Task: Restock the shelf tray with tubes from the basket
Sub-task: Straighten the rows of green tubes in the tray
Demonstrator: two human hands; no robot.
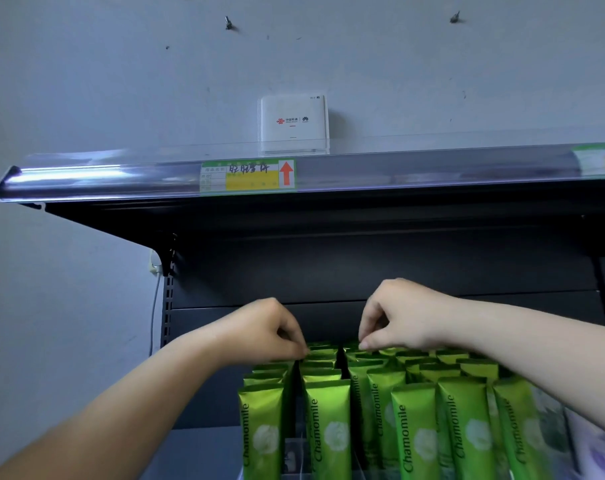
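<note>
Several green Chamomile tubes (pixel 328 420) stand upright in rows in a clear shelf tray (pixel 295 455) on the lower shelf. My left hand (pixel 263 329) reaches to the back of the rows and pinches the top edge of a rear tube (pixel 320 348) with its fingertips. To its right, my right hand (pixel 401 315) pinches the top of another rear tube (pixel 354 346). A dark gap (pixel 340 362) runs between two rows of tubes. No basket is in view.
A black upper shelf (pixel 294 216) overhangs the tubes, with a clear price rail and a green-yellow label (pixel 247 176). A white router box (pixel 294 124) stands on top. Pale purple packages (pixel 595 445) sit at the right. The grey wall and a white cable (pixel 153 306) are left.
</note>
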